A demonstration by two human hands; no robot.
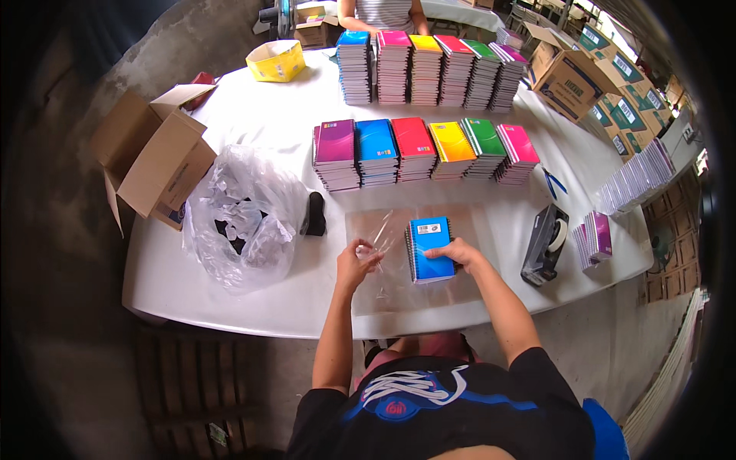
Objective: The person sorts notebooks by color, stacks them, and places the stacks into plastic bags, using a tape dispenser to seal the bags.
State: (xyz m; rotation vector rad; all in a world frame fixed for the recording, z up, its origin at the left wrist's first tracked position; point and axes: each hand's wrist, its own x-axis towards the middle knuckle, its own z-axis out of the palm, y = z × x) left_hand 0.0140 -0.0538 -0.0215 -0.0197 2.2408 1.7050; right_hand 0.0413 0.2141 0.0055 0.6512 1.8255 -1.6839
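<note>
Okay, left hand [356, 267] is pinching clear film [382, 236], thumb and fingertips nearly meeting, other fingers loosely curling; exact contact is blurring into the see-through plastic. Right hand [463, 254] is gripping the blue notebook bundle [429, 267], gap just bundle-thick, thumb lying across the cover, fingers going round the right edge, their tips hiding. Bundle is sitting just right of the left fingertips, directly under the right thumb, over a flat clear sheet [383, 297]. Coils are showing along both sides, so probably more than one book is stacking up there, count not readable.

Handling well, my judgement: right thumb should be pressing evenly so the books aren't fanning; left fingers should be holding only one layer of film, spreading it before the coils are getting near, since wire ends could be snagging thin plastic. Keeping corners square is helping; squeezing hard is risking bent covers.

Farther out: crumpled plastic bag [268, 264] is slumping left of the left fingers; black tape dispenser [543, 247] is standing right of the right fingers, blue-handled tool [553, 184] lying beyond it. Straight ahead of both hands, the nearer notebook row [413, 139] is standing in coloured piles, the farther notebook row [392, 70] rising behind, a co-worker [381, 13] appearing past that
</note>
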